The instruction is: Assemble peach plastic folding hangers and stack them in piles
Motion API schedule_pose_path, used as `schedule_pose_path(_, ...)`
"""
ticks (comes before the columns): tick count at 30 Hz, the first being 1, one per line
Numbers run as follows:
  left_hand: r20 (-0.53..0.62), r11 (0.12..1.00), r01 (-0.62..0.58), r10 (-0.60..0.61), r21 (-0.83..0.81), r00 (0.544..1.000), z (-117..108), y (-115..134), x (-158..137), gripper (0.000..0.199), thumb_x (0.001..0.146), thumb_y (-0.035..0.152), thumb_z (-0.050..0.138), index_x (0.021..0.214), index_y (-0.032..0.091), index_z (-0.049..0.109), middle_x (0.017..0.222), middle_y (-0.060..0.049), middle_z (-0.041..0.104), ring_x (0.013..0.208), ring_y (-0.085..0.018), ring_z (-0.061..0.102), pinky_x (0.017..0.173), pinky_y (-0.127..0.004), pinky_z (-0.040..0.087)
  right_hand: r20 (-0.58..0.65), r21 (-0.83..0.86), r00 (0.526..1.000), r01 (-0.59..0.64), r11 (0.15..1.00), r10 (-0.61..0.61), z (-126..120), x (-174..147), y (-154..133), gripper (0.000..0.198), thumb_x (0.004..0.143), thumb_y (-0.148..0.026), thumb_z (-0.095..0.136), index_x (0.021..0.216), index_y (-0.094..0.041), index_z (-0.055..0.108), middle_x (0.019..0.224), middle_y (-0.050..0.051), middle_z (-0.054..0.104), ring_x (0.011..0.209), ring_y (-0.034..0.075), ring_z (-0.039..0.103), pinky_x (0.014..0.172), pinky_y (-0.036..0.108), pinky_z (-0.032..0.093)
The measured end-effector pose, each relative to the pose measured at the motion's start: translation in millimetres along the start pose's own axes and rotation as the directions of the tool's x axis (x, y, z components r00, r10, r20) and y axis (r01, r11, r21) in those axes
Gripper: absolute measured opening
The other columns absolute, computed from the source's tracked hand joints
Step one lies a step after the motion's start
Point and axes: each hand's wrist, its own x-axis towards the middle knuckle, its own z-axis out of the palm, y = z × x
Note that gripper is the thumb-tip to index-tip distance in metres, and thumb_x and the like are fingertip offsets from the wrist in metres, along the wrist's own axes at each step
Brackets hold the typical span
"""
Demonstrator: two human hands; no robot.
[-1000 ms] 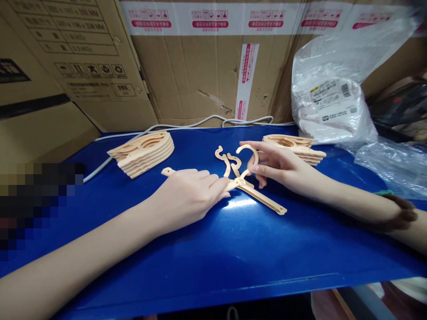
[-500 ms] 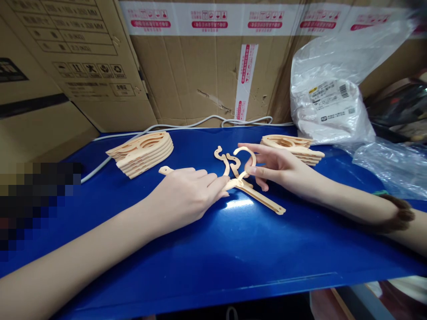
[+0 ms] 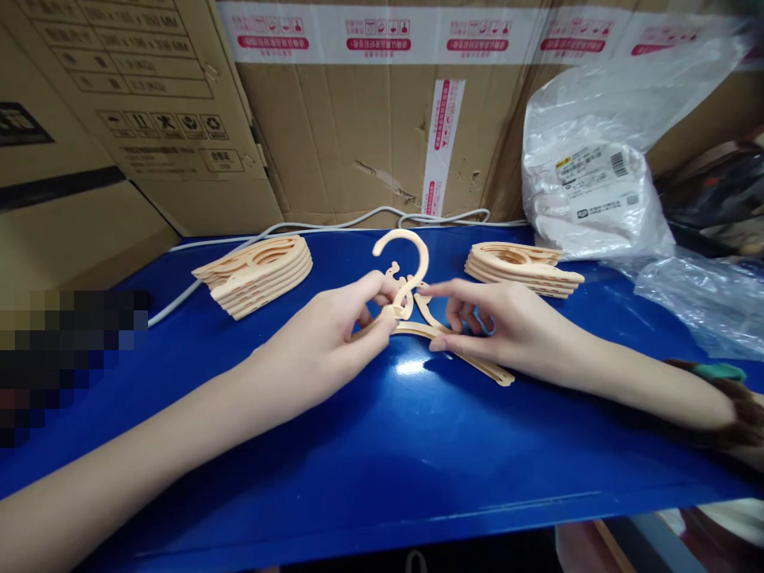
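A beige plastic folding hanger (image 3: 411,327) is at the middle of the table, its curved hook (image 3: 422,259) pointing up. My left hand (image 3: 334,326) pinches it close to the hook's base and hides most of its left side. Beside its right arm is my right hand (image 3: 498,322), the forefinger reaching toward the hook and the thumb near the arm's front edge. Those fingers stay apart around the arm, and I see no firm grip. Smaller hooked parts show behind the main hook, partly covered by my fingers.
Folded beige hangers form a left stack (image 3: 259,274) and a right stack (image 3: 519,267) on the blue table (image 3: 382,454). A white cable (image 3: 346,220) runs along the back, before cardboard boxes (image 3: 334,119). Plastic packaging (image 3: 590,191) lies at the right rear.
The hook has turned upright and points higher. My right hand has let go of it and moved down beside the right arm. My left hand has rotated, its thumb now in front.
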Motion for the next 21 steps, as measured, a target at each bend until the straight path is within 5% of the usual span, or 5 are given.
schedule_pose_path(4, 0.107, 0.888, 0.222, -0.195, -0.403, 0.975, -1, -2, 6, 0.018, 0.088, 0.033, 0.059, 0.098, 0.018, 0.056, 0.072, 0.001, 0.060, 0.065, -0.014, 0.063, 0.044, -0.020, 0.054, 0.059, -0.286, 0.992, 0.124, 0.950, -0.112, -4, -3, -1, 0.020, 0.092, -0.033, 0.060, 0.103, -0.020, 0.070, 0.092, 0.004, 0.064, 0.078, 0.016, 0.059, 0.066, 0.028, 0.041)
schedule_pose_path(13, 0.240, 0.627, 0.448, -0.391, -0.637, 0.888, 4, -7, 11, 0.013, 0.085, 0.028, 0.067, 0.089, 0.015, 0.069, 0.075, 0.000, 0.062, 0.063, -0.010, 0.061, 0.051, -0.021, 0.059, 0.139, -0.241, 0.973, 0.211, 0.947, -0.182, -7, -4, -4, 0.019, 0.096, -0.029, 0.051, 0.095, -0.018, 0.066, 0.096, 0.007, 0.061, 0.083, 0.017, 0.057, 0.072, 0.029, 0.043)
schedule_pose_path(21, 0.151, 0.663, 0.372, -0.367, -0.649, 0.918, 0, -5, 11, 0.007, 0.080, 0.022, 0.070, 0.083, 0.015, 0.070, 0.072, 0.001, 0.063, 0.061, -0.009, 0.060, 0.060, -0.026, 0.061, 0.093, -0.029, 0.988, 0.123, 0.992, -0.120, -8, -3, -7, 0.019, 0.101, -0.028, 0.038, 0.100, -0.020, 0.056, 0.089, 0.004, 0.064, 0.075, 0.014, 0.057, 0.068, 0.026, 0.041)
